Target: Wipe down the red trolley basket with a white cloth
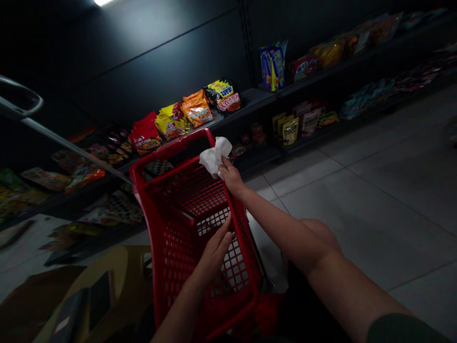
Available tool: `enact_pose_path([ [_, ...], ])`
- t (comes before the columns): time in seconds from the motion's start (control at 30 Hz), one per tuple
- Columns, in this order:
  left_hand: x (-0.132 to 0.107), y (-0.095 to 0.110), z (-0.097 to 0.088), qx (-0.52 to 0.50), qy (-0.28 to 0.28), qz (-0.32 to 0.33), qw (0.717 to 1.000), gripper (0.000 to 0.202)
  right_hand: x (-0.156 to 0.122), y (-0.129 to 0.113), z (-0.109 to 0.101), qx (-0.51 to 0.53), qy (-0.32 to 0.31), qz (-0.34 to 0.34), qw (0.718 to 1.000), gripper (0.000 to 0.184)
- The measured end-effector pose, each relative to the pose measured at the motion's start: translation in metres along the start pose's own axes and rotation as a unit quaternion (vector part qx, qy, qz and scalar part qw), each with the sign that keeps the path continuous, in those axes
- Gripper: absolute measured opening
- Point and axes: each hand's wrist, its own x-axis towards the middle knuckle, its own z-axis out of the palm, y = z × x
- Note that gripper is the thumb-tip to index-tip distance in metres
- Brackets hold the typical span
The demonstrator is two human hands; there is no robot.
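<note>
Off to the left of the red shopping cart (147, 221), packaged snacks (46, 178) lie on low shelving, and a grey metal pole (73, 149) slants down toward the cart's far left corner. Nearer me, just left of the cart, is a tan worktop (123, 276) with a rounded edge, bearing dark flat items (101, 300) too dim to make out. Behind the cart a dark shelf (255, 97) carries, in order, red packets (145, 133), yellow packets (171, 124), orange packets (197, 108) and black-and-yellow packets (224, 96). My left grip (216, 247) is over the inside of the cart, near its right wall, fingers stretched out and nothing visible in it; whether a fingertip touches the wall I cannot tell. At the cart's far right corner is the crumpled white cloth (214, 155), pinched in the fingers of my right grip (230, 176); I can't make out how firmly it meets the rim. My right arm reaches in from the cart's right side, a dark green sleeve (400, 328) at its near end. Beyond the cart to the right stand tall blue bags (273, 66), with yellow pouches (290, 130) lower down, and pale floor tiles (332, 200) spread out on that side.
</note>
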Motion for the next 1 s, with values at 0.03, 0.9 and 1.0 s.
enact_pose_path([
  [0.03, 0.001, 0.001, 0.0, 0.004, 0.002, 0.004, 1.0, 0.061, 0.01, -0.001, 0.001, -0.003, 0.003, -0.007, 1.0, 0.049],
  [0.9, 0.107, -0.053, -0.076, -0.048, 0.021, 0.023, 0.998, 0.067, -0.066, 0.034, 0.031, 0.075, 0.085, 0.017, 0.993, 0.036],
  [1.0, 0.11, -0.057, -0.095, -0.032, 0.055, 0.033, 0.997, 0.065, -0.123, 0.028, 0.041, 0.068, 0.073, 0.02, 0.995, 0.034],
])
